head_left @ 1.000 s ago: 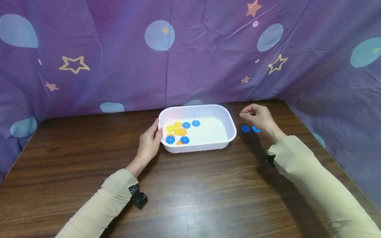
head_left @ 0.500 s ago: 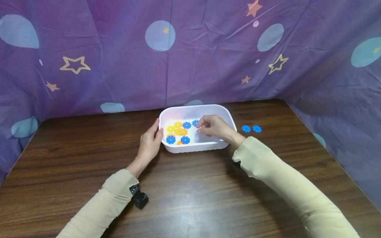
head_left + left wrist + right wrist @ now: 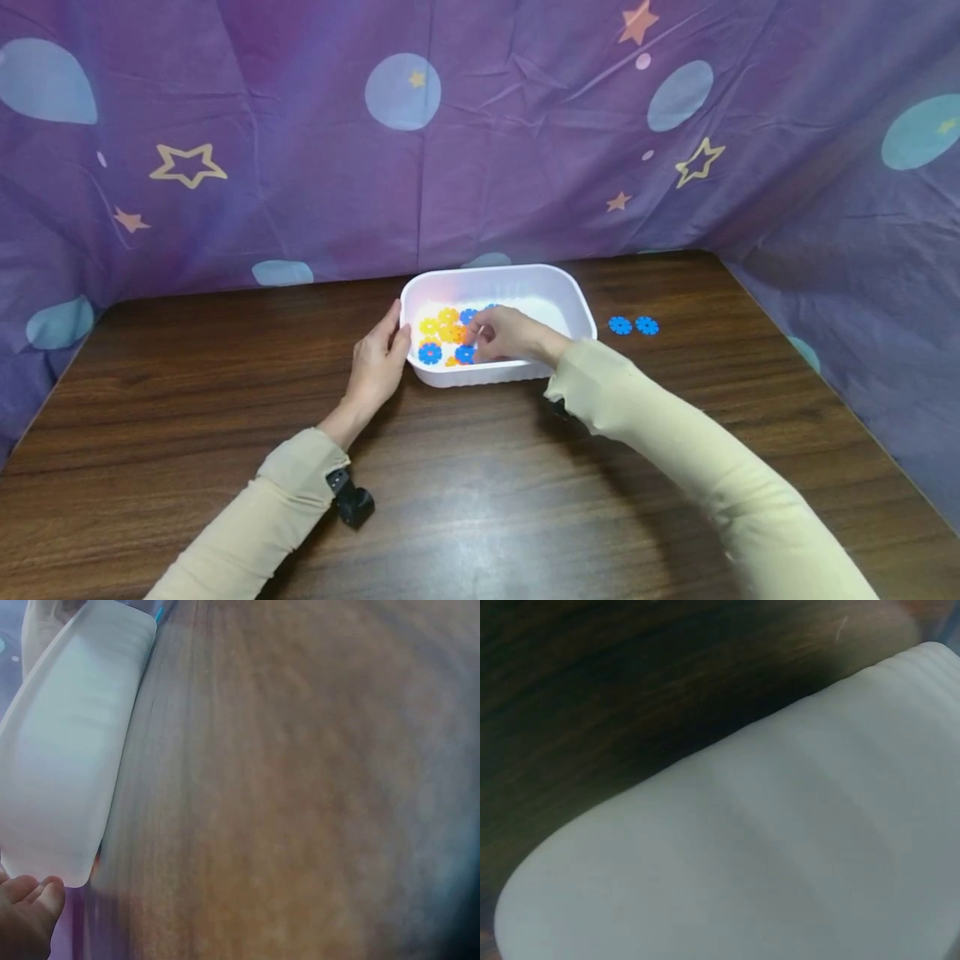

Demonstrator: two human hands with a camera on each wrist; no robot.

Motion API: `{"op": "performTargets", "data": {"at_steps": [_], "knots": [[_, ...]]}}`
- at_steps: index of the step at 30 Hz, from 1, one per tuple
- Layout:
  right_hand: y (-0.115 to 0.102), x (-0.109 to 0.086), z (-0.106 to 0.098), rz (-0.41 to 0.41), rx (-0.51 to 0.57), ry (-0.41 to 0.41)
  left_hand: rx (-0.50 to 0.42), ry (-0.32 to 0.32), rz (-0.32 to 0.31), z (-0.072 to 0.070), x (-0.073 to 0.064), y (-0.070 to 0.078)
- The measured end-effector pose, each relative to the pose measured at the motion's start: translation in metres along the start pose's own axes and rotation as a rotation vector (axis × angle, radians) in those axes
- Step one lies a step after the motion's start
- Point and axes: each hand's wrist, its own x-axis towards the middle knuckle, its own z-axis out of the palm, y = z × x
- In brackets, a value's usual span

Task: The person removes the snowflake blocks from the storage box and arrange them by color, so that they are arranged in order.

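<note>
A white plastic tray (image 3: 495,377) holds several flower-shaped discs, yellow, orange and blue, mostly at its left end. My left hand (image 3: 378,354) grips the tray's left end; in the left wrist view its fingers (image 3: 49,896) show at the tray's end. My right hand (image 3: 510,333) reaches inside the tray with bent fingers. Thumb and forefinger are right at a blue disc (image 3: 464,355) near the front wall; I cannot tell whether they pinch it. Another blue disc (image 3: 430,354) lies to its left, near yellow discs (image 3: 447,316). The right wrist view shows only the tray's outer wall (image 3: 742,847).
Two blue discs (image 3: 633,326) lie side by side on the dark wooden table (image 3: 465,483), to the right of the tray. A purple curtain (image 3: 315,150) with stars and balloons hangs behind the table and along its right side.
My right hand has moved left from above the two blue discs on the table into the tray, then down to the disc near the front wall. My left hand keeps its place.
</note>
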Motion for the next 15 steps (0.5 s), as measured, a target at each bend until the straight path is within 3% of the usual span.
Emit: {"op": "performTargets", "data": {"at_steps": [6, 15], "knots": [[0.0008, 0.0060, 0.0039, -0.054, -0.101, 0.001, -0.003, -0.006, -0.005, 0.0002, 0.0000, 0.0005], [0.0012, 0.0095, 0.0064, -0.082, -0.164, 0.006, 0.005, -0.009, -0.007, -0.0001, -0.0003, 0.0010]]}}
